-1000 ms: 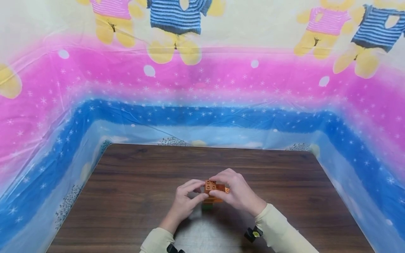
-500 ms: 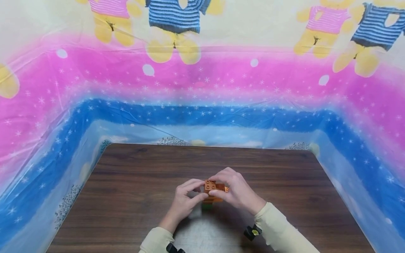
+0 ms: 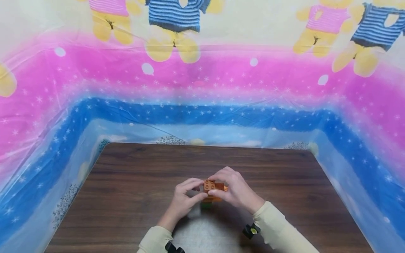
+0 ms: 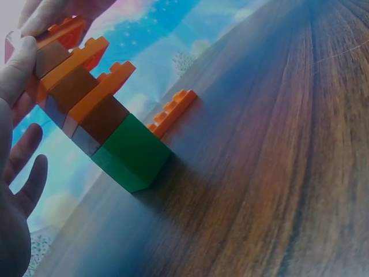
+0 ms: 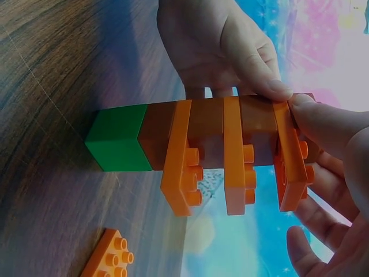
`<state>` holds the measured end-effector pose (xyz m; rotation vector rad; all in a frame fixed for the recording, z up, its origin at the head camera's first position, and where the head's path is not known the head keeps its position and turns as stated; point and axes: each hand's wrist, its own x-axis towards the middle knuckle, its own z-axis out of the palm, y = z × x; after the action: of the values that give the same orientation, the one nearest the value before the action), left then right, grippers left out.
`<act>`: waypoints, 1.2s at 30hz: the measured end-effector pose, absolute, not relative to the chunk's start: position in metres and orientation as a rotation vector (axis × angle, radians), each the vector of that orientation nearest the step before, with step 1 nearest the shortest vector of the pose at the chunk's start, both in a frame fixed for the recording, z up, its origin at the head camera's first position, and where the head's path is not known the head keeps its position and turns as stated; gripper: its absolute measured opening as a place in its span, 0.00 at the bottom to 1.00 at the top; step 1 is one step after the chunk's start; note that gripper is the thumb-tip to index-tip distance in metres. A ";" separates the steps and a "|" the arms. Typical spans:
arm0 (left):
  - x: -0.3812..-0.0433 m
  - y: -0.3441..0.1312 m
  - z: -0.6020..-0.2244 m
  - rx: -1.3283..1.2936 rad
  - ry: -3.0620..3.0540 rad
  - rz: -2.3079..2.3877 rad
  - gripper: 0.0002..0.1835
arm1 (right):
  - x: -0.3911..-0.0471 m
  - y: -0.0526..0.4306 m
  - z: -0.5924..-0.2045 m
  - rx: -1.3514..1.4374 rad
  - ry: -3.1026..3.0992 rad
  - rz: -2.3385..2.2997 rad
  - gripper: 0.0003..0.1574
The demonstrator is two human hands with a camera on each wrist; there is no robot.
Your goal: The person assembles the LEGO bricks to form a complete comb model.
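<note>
An upright tower of toy building bricks stands on the table, a green brick [image 4: 132, 153] at its foot. Above that, brown bricks [image 5: 206, 130] alternate with thin orange bricks [image 5: 235, 156], whose studded ends stick out to one side. A brown brick with studs [image 3: 209, 185] tops the tower. My right hand [image 3: 237, 186] pinches this top brick between thumb and fingers. From the other side my left hand [image 3: 185, 196] holds the tower's upper part, thumb by the uppermost orange brick and some fingers spread away from it.
One loose orange brick [image 5: 109, 254] lies on the dark wooden table [image 3: 142, 168] beside the tower's foot, hidden in the head view. A patterned pink and blue cloth [image 3: 202, 116] hangs around the table's back and sides. Each wrist wears a small black camera [image 3: 251, 231].
</note>
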<state>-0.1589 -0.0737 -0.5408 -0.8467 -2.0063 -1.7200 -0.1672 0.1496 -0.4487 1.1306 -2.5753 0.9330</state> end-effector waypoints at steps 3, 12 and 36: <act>-0.158 -0.074 -0.540 -0.848 -2.012 -1.726 0.19 | -0.167 0.149 -0.448 1.133 -2.583 0.932 0.18; -0.161 -0.076 -0.542 -0.851 -2.021 -1.713 0.18 | -0.166 0.147 -0.445 1.110 -2.640 0.921 0.18; -0.161 -0.071 -0.543 -0.801 -2.023 -1.686 0.19 | -0.178 0.204 -0.462 0.695 -2.612 1.212 0.19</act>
<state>-0.1609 -0.0709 -0.5431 -0.8011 -2.0235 -1.6860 -0.1776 0.2036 -0.4615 0.6950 -2.6123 1.2124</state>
